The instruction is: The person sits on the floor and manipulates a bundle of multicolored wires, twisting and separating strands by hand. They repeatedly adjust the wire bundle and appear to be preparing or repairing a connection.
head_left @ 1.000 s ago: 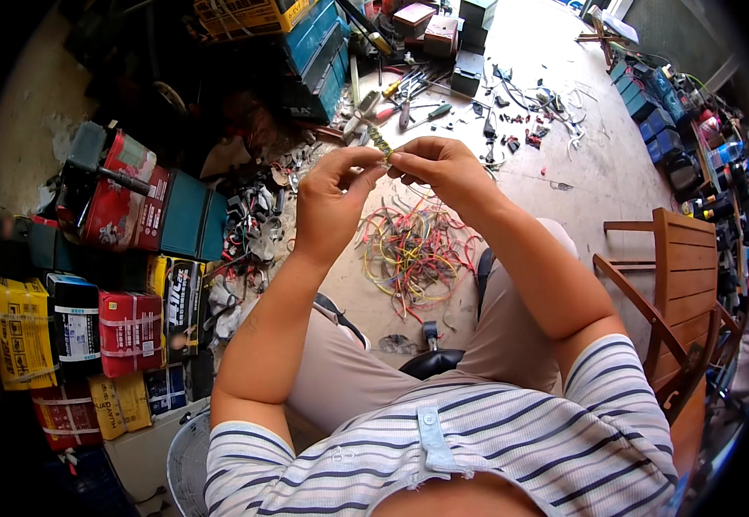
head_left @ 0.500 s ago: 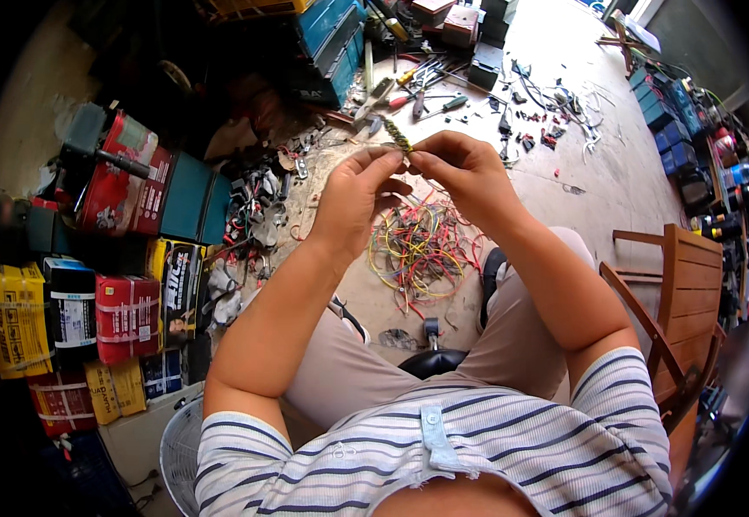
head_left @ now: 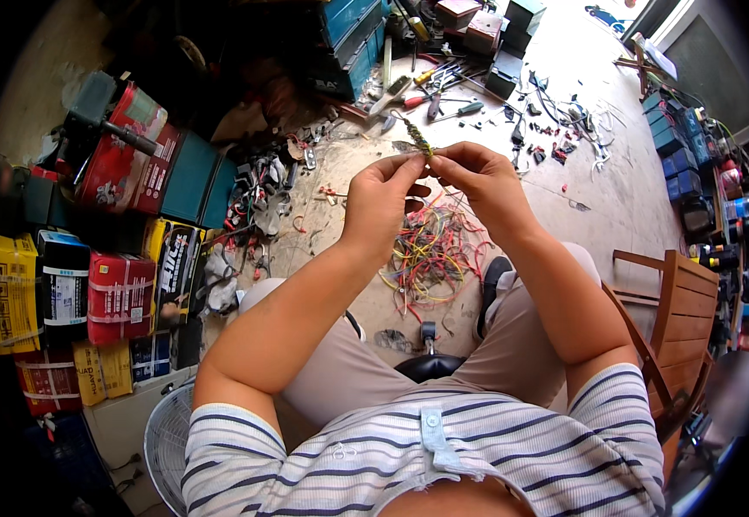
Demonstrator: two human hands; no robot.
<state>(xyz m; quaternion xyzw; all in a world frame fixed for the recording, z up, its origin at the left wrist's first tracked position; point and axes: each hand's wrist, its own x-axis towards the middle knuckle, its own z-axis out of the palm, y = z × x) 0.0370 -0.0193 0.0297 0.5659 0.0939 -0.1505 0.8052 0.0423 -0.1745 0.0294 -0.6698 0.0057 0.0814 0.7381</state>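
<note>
Between both hands is a short twisted bundle of thin wire (head_left: 416, 135), dark with yellow-green strands, pointing up and away from me. My left hand (head_left: 381, 195) pinches its near end with thumb and forefinger, the other fingers curled. Right beside it, my right hand (head_left: 483, 179) pinches the same end, so the fingertips of both hands almost meet. On the floor below, between my feet, lies a tangled heap of red, yellow and grey wires (head_left: 435, 258). The fingers hide the lower tip of the bundle.
Beyond my hands lie screwdrivers (head_left: 460, 113), a brush (head_left: 390, 96) and black scraps (head_left: 555, 138). Boxes (head_left: 121, 297) stack at left, near a scrap pile (head_left: 258, 198). A wooden chair (head_left: 684, 302) stands at right, before shelves of goods (head_left: 727, 207).
The view has shifted, so the hands and bundle sit slightly further right in the picture. Both hands keep their pinch on the bundle.
</note>
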